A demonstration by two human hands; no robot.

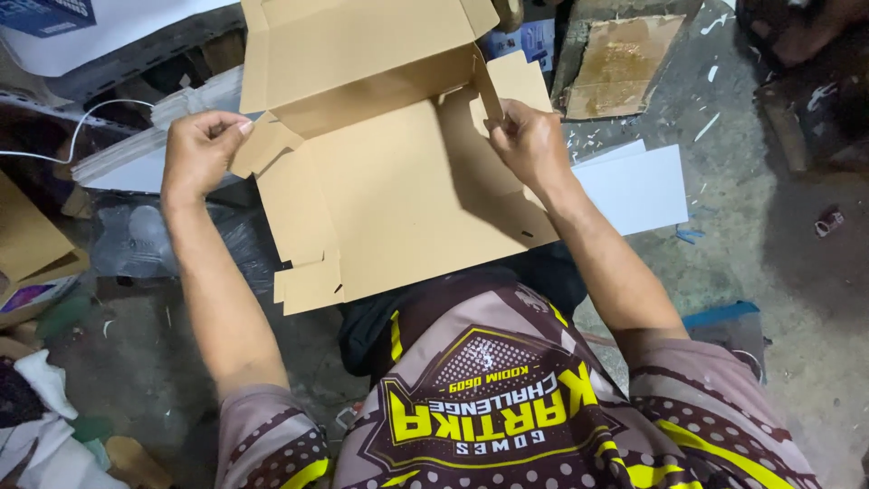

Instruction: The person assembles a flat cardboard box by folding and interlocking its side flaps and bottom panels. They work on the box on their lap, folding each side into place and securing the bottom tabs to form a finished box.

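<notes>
i pinched the box (389, 172) flaps, left hand (197, 154) and right hand (529, 145) closed; creases wanted even, square pressure.

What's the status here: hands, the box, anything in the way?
Left hand pinching side flap. Right hand pinching opposite flap. Cardboard box half folded, on lap. Nothing between hands.
</notes>
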